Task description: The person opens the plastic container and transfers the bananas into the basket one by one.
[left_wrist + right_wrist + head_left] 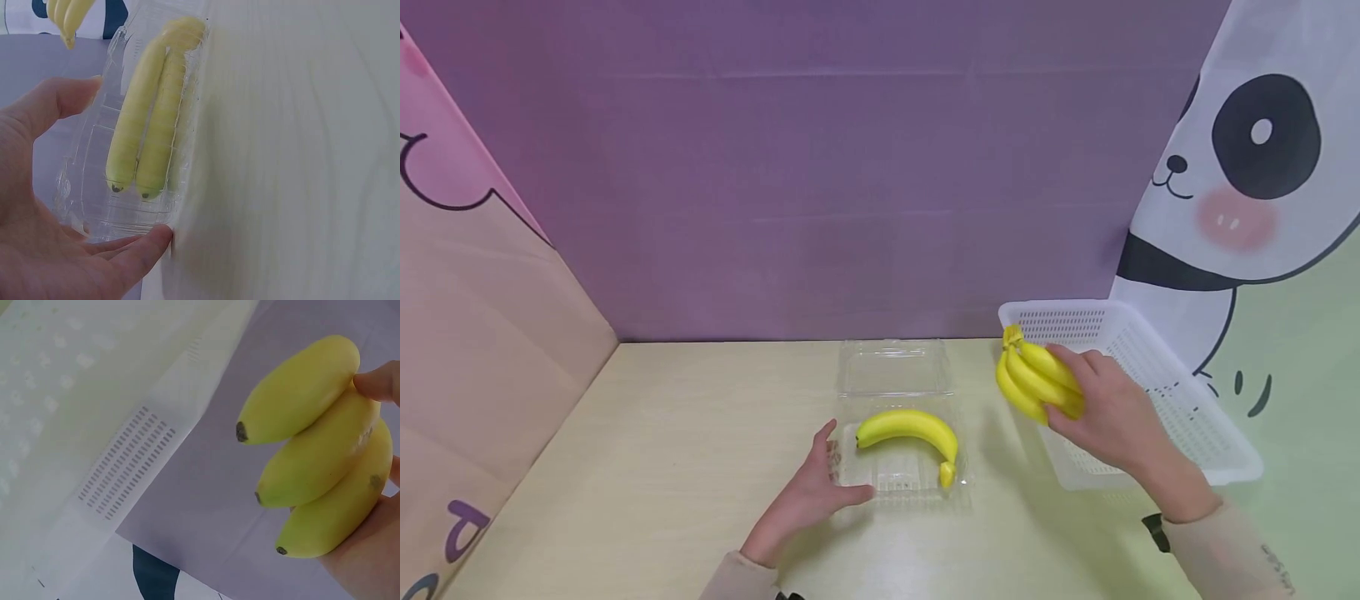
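Observation:
A curved yellow banana (917, 422) lies in a clear plastic clamshell box (895, 500), whose lid (895, 368) is folded back. Around the left end of this box is my left hand (812, 483), thumb and fingers spread. In the left wrist view, fingertips (156, 240) are right at the box's lower edge, and the banana (134, 112) shows through the plastic. My right hand (1112, 408) grips a small bunch of bananas (1033, 375) in the air, overlapping the left rim of a white basket (1075, 312). Its fruit tips point away from the palm in the right wrist view.
The slotted white basket wall (128, 462) is beside the bunch in the right wrist view. Behind the pale table (685, 433) rises a purple backdrop (850, 167). A printed panda sheet (1187, 208) stands to the right, a pink and beige sheet (482, 292) to the left.

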The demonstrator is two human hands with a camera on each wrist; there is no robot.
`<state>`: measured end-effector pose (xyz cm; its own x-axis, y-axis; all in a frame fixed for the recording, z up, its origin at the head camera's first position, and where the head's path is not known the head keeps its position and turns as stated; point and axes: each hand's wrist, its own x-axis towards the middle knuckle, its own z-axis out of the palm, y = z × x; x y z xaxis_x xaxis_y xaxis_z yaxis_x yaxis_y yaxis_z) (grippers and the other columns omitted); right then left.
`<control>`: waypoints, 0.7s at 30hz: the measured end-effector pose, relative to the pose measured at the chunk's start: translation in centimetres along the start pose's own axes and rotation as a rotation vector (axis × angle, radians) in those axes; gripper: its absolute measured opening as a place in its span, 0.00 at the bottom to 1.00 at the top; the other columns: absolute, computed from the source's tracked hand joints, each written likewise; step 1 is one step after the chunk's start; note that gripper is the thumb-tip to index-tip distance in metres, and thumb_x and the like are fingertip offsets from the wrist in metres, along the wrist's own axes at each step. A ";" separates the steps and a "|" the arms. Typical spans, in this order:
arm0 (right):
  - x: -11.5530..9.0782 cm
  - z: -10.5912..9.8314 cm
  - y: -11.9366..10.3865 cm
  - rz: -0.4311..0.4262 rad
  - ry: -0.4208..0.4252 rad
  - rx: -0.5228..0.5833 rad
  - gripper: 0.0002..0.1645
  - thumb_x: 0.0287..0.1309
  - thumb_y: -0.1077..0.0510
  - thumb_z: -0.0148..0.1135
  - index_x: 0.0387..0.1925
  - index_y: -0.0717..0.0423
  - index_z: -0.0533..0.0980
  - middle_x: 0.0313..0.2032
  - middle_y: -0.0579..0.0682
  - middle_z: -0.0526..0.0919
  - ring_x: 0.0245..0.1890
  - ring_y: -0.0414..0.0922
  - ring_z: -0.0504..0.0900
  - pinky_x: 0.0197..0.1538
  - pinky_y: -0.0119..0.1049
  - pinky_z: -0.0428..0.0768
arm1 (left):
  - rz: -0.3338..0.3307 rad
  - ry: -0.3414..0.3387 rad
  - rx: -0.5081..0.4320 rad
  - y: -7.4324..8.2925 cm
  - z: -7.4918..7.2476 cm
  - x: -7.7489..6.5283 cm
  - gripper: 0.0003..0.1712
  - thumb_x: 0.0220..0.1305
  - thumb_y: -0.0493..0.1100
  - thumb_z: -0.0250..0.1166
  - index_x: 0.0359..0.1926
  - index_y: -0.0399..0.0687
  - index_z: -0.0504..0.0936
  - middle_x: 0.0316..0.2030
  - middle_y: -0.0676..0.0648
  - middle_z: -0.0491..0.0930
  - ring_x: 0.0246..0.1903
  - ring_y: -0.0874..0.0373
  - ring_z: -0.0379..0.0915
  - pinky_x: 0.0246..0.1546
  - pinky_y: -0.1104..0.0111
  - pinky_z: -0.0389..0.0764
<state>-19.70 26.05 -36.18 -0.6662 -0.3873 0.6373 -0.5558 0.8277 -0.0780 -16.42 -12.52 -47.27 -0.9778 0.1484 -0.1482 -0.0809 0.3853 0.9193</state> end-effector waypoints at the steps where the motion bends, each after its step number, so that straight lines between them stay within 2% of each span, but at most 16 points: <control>1: -0.1 0.0 0.2 0.001 -0.001 -0.004 0.41 0.40 0.58 0.74 0.61 0.58 0.73 0.36 0.55 0.77 0.31 0.48 0.72 0.26 0.41 0.73 | 0.001 -0.001 0.000 0.0 0.0 0.0 0.70 0.49 0.46 0.82 0.80 0.46 0.41 0.74 0.26 0.53 0.72 0.32 0.55 0.67 0.41 0.63; 13: -0.4 -0.4 1.5 0.033 -0.042 -0.033 0.41 0.41 0.59 0.74 0.62 0.57 0.73 0.37 0.56 0.77 0.30 0.48 0.71 0.26 0.41 0.71 | -0.008 -0.003 0.011 -0.2 0.0 0.2 0.71 0.49 0.46 0.82 0.80 0.47 0.40 0.74 0.27 0.54 0.72 0.31 0.56 0.66 0.40 0.64; 21: -0.5 -0.7 2.4 0.086 -0.105 -0.073 0.40 0.44 0.57 0.74 0.62 0.56 0.72 0.36 0.56 0.77 0.30 0.48 0.71 0.26 0.40 0.70 | -0.013 -0.006 0.017 -0.3 0.0 0.4 0.71 0.50 0.47 0.82 0.81 0.47 0.40 0.74 0.27 0.54 0.72 0.32 0.55 0.67 0.41 0.63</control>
<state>-20.36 28.51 -36.13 -0.7603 -0.3508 0.5468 -0.4594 0.8854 -0.0707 -16.83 -12.58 -47.66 -0.9756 0.1485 -0.1619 -0.0900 0.4022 0.9111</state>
